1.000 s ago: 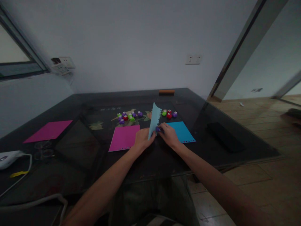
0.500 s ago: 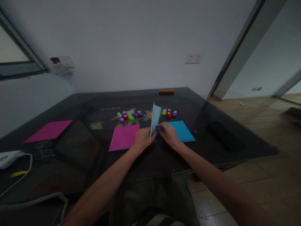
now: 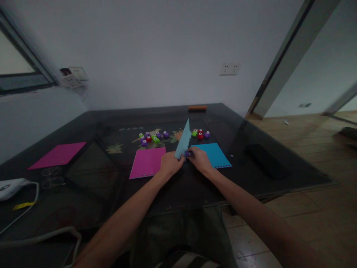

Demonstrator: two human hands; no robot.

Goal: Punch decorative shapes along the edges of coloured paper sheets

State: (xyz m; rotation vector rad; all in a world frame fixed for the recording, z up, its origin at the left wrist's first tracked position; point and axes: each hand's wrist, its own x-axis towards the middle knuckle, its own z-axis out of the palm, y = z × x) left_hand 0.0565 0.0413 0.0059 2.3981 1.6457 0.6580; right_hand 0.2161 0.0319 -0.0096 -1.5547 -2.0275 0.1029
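Note:
My left hand pinches the lower edge of a light blue paper sheet, which stands tilted above the dark table. My right hand grips a small purple punch pressed against that sheet's lower corner. A magenta sheet with punched holes along its near edge lies just left of my hands. A bright blue sheet, also punched along its near edge, lies just right of them.
Several small punches, green, purple and red, sit in a cluster and a smaller group behind the sheets. Another magenta sheet lies far left. A black flat object rests at right, cables at left, an orange bar at the back.
The light blue sheet has turned in my hands: its top now leans over to a pointed corner instead of showing its punched edge. My hands stay in nearly the same place.

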